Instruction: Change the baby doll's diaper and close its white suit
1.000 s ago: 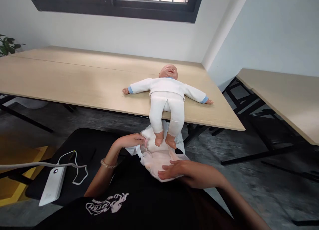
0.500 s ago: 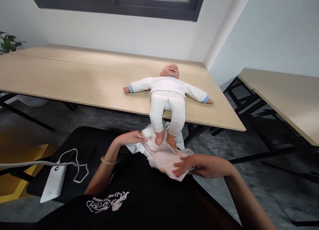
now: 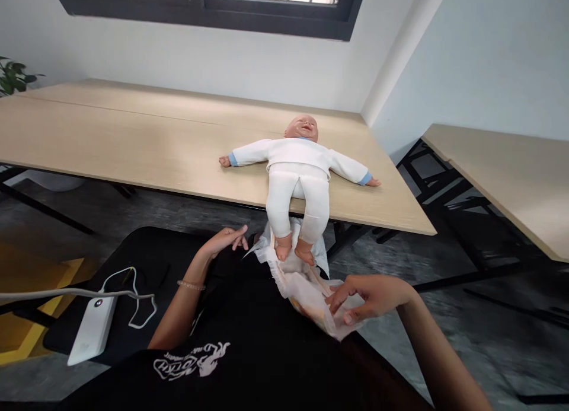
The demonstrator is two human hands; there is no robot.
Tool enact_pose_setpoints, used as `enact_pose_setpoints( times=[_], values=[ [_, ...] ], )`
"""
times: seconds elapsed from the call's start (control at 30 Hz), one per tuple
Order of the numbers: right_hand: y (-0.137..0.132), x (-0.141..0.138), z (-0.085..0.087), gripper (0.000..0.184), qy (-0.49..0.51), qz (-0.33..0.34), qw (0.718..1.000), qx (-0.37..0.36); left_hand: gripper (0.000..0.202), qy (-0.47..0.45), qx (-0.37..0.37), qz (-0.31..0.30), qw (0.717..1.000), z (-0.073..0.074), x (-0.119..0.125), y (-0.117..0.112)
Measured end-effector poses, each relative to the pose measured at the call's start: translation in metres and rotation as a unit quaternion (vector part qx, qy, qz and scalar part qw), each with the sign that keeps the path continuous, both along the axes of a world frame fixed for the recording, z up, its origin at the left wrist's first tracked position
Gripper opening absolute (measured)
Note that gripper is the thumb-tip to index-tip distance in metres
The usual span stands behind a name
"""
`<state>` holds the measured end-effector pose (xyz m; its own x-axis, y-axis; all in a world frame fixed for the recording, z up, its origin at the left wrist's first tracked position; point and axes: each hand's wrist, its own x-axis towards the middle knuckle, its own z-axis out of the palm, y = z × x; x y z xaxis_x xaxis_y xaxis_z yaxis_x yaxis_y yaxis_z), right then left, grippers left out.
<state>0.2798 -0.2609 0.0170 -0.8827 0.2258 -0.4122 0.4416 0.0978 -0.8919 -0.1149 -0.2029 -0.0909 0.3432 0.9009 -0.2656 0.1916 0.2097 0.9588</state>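
Note:
A doll [image 3: 300, 150] in a white outfit with blue cuffs lies on its back, its legs hanging over the table's front edge. Below its feet, a white diaper [image 3: 297, 283] is spread across my lap, partly hidden by the feet. Just left of the diaper, my left hand [image 3: 226, 240] is lifted with its fingers apart, holding nothing. My right hand [image 3: 371, 295] has its thumb and fingers on the diaper's near right end, gathering the thin material. Some of its fingertips are hard to make out against the material.
The doll lies on a long wooden table [image 3: 155, 144]. At my left is a black chair [image 3: 146, 251] with a white power bank [image 3: 93, 328] and its cable. Another table [image 3: 502, 179] stands at the right.
My left hand has let go of the diaper's left side and opened. The diaper's left edge has shifted right, and my right hand has moved slightly right with its near end.

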Motion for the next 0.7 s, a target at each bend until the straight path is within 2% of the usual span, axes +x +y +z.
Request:
enact_pose_setpoints(
  times=[0.07,0.13,0.2,0.27,0.37,0.43,0.53,0.63,0.7],
  values=[
    [0.006,0.005,-0.011,0.059,-0.006,-0.030,0.998,-0.050,0.076,0.027,0.005,0.007,1.000,-0.003,0.004,0.003],
    [0.012,0.010,-0.027,0.064,-0.019,-0.085,0.994,-0.071,0.073,0.016,0.029,0.023,0.999,-0.002,0.011,0.006],
    [0.019,0.012,-0.049,0.061,-0.062,-0.155,0.986,-0.018,0.071,0.010,0.063,0.027,0.998,0.003,0.019,0.005],
    [0.023,0.009,-0.071,0.054,-0.130,-0.222,0.964,0.062,0.071,0.031,0.088,0.008,0.996,0.010,0.028,0.003],
    [0.027,-0.006,-0.097,0.047,-0.149,-0.274,0.942,0.126,0.074,0.032,0.084,0.022,0.996,0.018,0.042,-0.002],
    [0.027,-0.020,-0.108,0.046,-0.116,-0.288,0.944,0.113,0.080,-0.039,0.038,0.077,0.996,0.021,0.052,-0.002],
    [0.026,-0.038,-0.121,0.052,-0.069,-0.322,0.942,0.056,0.087,-0.131,-0.011,0.161,0.978,0.027,0.069,0.003],
    [0.027,-0.045,-0.132,0.055,-0.055,-0.381,0.923,0.014,0.084,-0.120,0.037,0.208,0.970,0.033,0.080,0.010],
    [0.029,-0.047,-0.135,0.051,-0.053,-0.395,0.917,0.009,0.082,-0.119,0.062,0.212,0.968,0.037,0.083,0.012]
  ],
)
